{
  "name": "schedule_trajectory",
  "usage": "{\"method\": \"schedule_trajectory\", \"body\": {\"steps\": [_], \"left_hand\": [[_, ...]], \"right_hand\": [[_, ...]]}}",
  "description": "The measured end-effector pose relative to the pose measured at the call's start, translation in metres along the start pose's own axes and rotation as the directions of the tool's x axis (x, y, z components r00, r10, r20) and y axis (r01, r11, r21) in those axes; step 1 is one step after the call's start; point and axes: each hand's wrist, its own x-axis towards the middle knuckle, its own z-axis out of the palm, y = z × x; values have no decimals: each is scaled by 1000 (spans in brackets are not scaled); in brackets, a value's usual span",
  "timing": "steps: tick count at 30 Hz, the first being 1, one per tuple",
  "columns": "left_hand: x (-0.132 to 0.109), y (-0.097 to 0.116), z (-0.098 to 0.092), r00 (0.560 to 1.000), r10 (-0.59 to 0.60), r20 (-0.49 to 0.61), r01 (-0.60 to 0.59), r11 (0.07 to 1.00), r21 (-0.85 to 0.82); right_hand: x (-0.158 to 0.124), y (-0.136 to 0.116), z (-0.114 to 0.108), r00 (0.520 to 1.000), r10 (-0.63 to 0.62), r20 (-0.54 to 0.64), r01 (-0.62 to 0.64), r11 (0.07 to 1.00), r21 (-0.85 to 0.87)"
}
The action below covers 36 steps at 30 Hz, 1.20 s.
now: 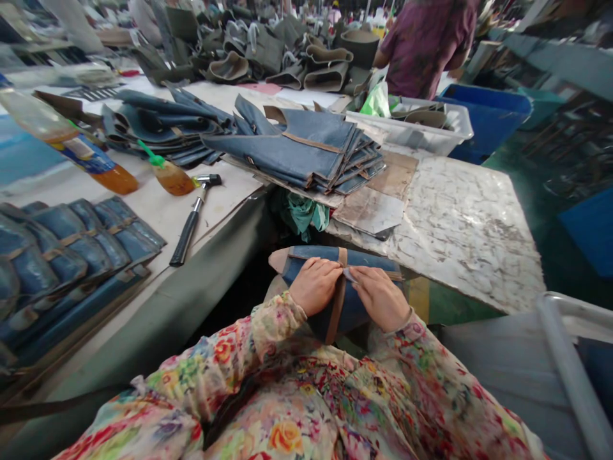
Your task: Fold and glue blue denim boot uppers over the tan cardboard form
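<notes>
A floral top — red, orange, green and purple on pale cloth — has matching long, wrinkled sleeves. The left hand and right hand are bare.

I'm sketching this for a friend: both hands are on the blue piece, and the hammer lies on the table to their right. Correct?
Nearly. The left hand and right hand are both on the blue piece, but the hammer lies on the table to their left, not their right, as the head view shows.
</notes>
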Motion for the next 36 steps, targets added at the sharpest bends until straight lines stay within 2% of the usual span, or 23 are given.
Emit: {"method": "schedule_trajectory", "body": {"steps": [3,7,15,22,29,36], "left_hand": [[-12,-6,0,998,-22,-66,24,999,27],[-22,-14,-4,995,-60,-86,66,995,71],[-28,-18,-4,993,-83,-85,89,994,65],[-34,-27,-8,986,-122,-112,132,987,87],[-51,-46,-21,971,-211,-116,222,970,100],[-65,-57,-26,927,-343,-149,360,927,103]], "right_hand": [[3,2,-6,999,-34,1,34,999,21],[13,-2,-12,995,-96,-30,97,994,43],[29,-17,14,992,-122,26,121,992,22],[42,-27,17,989,-133,63,133,991,11],[66,-48,30,977,-177,119,175,984,29],[89,-67,39,961,-232,149,229,973,34]]}}
